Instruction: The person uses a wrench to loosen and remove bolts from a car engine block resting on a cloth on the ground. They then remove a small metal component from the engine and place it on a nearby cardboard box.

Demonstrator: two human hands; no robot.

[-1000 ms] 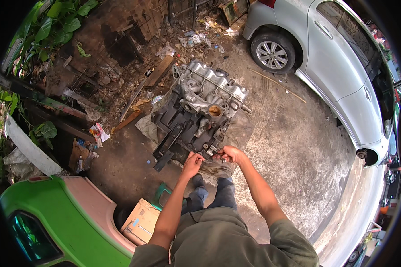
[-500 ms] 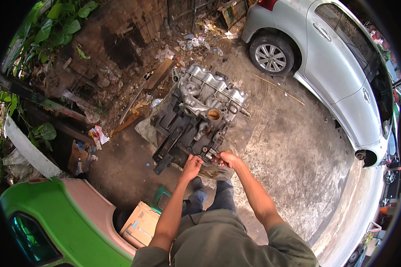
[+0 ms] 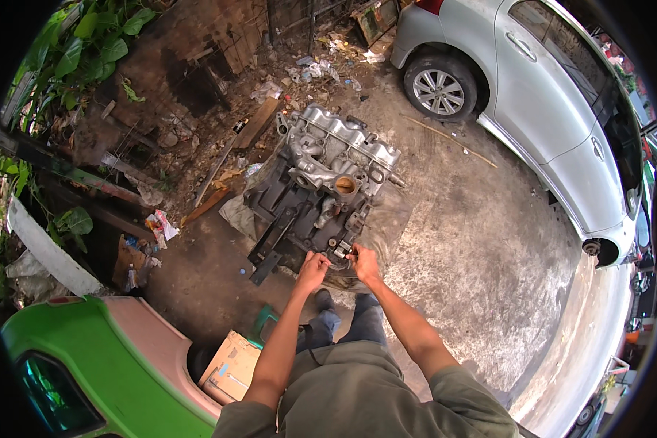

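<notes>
A dismantled engine (image 3: pixel 327 157) with a silver upper casting and a dark block lies on a dirty cloth (image 3: pixel 238 213) ahead of my feet. My left hand (image 3: pixel 314 266) is closed at the block's lower edge, fingertips pinched; whatever they hold is too small to make out. Just to its right, my right hand (image 3: pixel 361 260) has its fingers closed at a small silver metal fitting (image 3: pixel 342 250) on the block's near corner. A long dark bracket (image 3: pixel 270 244) sticks out from the block's left side, close to my left hand.
A silver car (image 3: pixel 540 124) stands at the upper right, a green-and-pink car body (image 3: pixel 66 336) at the lower left. A cardboard box (image 3: pixel 226 365) and green plastic item (image 3: pixel 266 321) lie by my left leg. Wood planks (image 3: pixel 255 124), litter and plants border the upper left.
My right hand has shifted left and turned more upright against the fitting. My left hand has moved slightly left. The engine sits a little differently in view as the camera moved.
</notes>
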